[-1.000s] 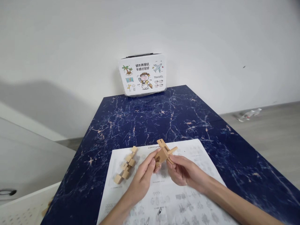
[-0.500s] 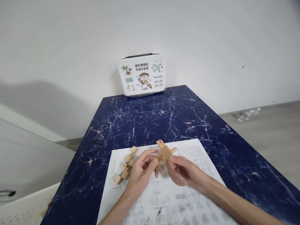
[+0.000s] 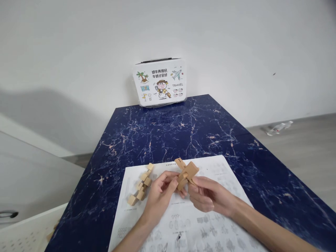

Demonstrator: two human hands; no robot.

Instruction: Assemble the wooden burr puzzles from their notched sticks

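Above the paper, both hands hold a small wooden interlocking puzzle [image 3: 191, 170] made of several light-brown pieces. A flat squarish piece sits at its upper right, and a marked strip juts out at its upper left. My left hand [image 3: 161, 190] pinches the puzzle's left side between thumb and fingers. With fingers curled, my right hand [image 3: 207, 192] grips the lower right side, and its fingertips partly hide the pieces there. Left of my left hand, a zigzag chain of wooden cubes [image 3: 140, 185] lies on the printed paper sheet [image 3: 147, 241].
The sheet lies on a dark blue marbled table [image 3: 168, 133]. A white cartoon-printed case [image 3: 161, 84] stands at the far edge against the wall. Below the table at the left is a white perforated basket [image 3: 23, 234]. A clear wrapped item [image 3: 279, 128] lies on the floor at right.
The puzzle has turned in my hands. Its flat square piece has shifted up and right, a rounded part now shows beside it, and the peg at right no longer sticks out visibly.
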